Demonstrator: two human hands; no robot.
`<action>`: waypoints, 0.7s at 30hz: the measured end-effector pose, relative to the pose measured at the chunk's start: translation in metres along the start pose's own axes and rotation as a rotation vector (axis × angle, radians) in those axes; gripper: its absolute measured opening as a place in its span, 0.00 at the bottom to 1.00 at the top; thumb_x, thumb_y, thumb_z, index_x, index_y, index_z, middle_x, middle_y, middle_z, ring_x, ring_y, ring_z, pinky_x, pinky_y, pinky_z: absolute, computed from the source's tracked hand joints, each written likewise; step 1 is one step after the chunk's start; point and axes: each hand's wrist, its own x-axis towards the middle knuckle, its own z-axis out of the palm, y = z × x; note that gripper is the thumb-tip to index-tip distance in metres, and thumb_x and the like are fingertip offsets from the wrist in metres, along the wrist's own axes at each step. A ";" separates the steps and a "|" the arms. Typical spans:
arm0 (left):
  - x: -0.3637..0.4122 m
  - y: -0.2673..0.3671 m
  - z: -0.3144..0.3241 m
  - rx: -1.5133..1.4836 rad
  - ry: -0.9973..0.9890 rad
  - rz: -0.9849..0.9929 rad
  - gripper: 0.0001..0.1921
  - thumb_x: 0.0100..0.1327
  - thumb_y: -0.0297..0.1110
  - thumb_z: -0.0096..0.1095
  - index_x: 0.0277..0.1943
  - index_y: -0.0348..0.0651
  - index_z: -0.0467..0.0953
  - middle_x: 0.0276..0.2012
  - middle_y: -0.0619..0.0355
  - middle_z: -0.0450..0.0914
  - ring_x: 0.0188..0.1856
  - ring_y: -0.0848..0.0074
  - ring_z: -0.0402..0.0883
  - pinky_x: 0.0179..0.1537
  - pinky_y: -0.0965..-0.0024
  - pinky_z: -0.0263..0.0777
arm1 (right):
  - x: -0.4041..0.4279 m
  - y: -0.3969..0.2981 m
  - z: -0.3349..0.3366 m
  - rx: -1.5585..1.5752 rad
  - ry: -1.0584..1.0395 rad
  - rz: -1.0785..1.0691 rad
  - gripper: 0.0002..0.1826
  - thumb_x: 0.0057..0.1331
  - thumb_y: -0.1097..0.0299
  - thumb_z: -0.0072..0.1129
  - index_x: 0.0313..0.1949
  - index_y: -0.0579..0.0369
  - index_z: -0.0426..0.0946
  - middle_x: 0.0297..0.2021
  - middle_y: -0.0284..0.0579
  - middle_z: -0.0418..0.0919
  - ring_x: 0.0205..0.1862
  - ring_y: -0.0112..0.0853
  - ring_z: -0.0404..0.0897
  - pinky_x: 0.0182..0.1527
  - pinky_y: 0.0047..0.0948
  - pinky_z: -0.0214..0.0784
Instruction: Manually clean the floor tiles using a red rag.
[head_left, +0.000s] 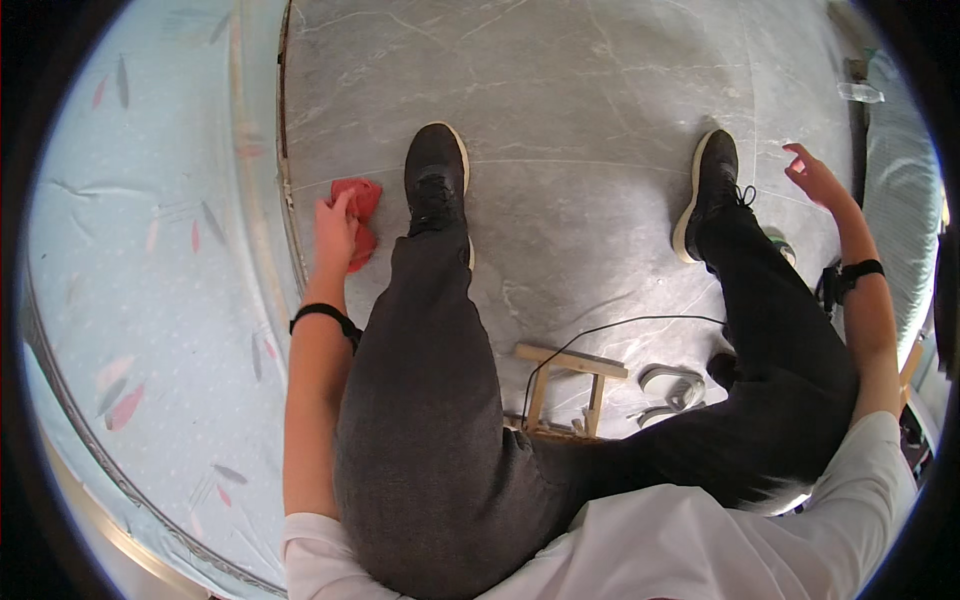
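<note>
My left hand (336, 229) grips a crumpled red cloth (364, 196) low by the grey floor, left of my left shoe (436, 176). Part of the cloth hangs or lies below the fingers. To the right of my right shoe (712, 180), my right hand (813, 177) is held out with nothing in it, its fingers apart and slightly bent. A black strap circles each forearm.
A light blue covering with a feather print (172, 262) spans the left side. A wooden stool frame (571, 361), grey slippers (671, 384) and a black cable (637, 319) are near my legs. At the right, a clear plastic bottle (861, 93) lies by a pale green padded surface (892, 180).
</note>
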 end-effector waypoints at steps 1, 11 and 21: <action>0.014 0.002 -0.003 -0.029 0.019 -0.003 0.27 0.63 0.24 0.64 0.65 0.58 0.74 0.51 0.37 0.73 0.53 0.44 0.76 0.56 0.52 0.72 | -0.002 -0.001 0.002 -0.002 0.002 -0.017 0.26 0.72 0.62 0.57 0.67 0.48 0.64 0.44 0.52 0.83 0.48 0.44 0.82 0.54 0.41 0.71; -0.025 0.012 0.019 -0.012 -0.153 -0.145 0.30 0.63 0.31 0.69 0.68 0.56 0.70 0.55 0.38 0.72 0.58 0.46 0.75 0.58 0.53 0.73 | -0.008 -0.006 0.007 -0.006 0.006 -0.019 0.27 0.70 0.61 0.59 0.66 0.50 0.65 0.43 0.53 0.83 0.48 0.46 0.83 0.53 0.43 0.72; -0.150 -0.021 0.063 -0.244 -0.188 -0.518 0.23 0.70 0.48 0.61 0.65 0.55 0.71 0.58 0.38 0.70 0.58 0.47 0.75 0.59 0.56 0.70 | 0.006 -0.024 0.017 -0.025 -0.029 -0.084 0.27 0.69 0.64 0.59 0.66 0.50 0.65 0.43 0.52 0.83 0.46 0.46 0.82 0.52 0.42 0.72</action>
